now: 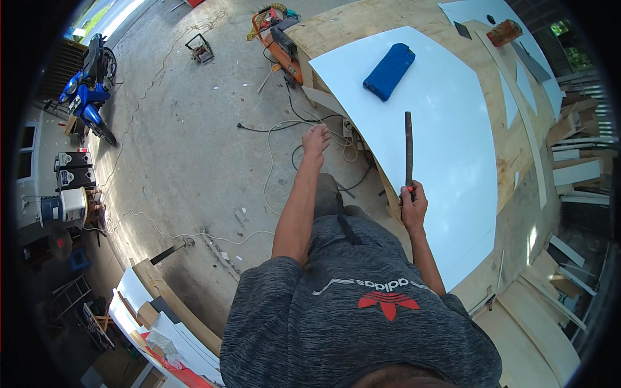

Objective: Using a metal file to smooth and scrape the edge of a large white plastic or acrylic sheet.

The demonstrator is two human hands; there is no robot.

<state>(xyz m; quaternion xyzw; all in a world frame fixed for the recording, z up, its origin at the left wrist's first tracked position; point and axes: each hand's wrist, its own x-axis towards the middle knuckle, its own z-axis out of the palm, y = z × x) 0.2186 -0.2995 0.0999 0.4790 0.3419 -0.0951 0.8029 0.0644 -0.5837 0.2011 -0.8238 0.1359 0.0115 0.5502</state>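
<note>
Dark-brown, thin, straight rod (pixel 409 145): over big white flat sheet (pixel 453 129), near end wrapped by right hand (pixel 414 205). Probably light, stiff; grip that 1 end. Left hand (pixel 315 142) half-curled, can't tell if holding anything.

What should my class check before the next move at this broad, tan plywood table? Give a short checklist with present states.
1. Right hand gripping the thin, straight dark-brown stick, material unclear: ok, closed around its lower end.
2. Left hand empty: cannot tell; its fingers are curled.
3. Broad, flat white sheet supported: ok, it lies on the plywood table.
4. White sheet's surface bare: not ok; an oblong blue bundle lies on it.
5. Long, thin black cord off the grey concrete floor: not ok.
</note>
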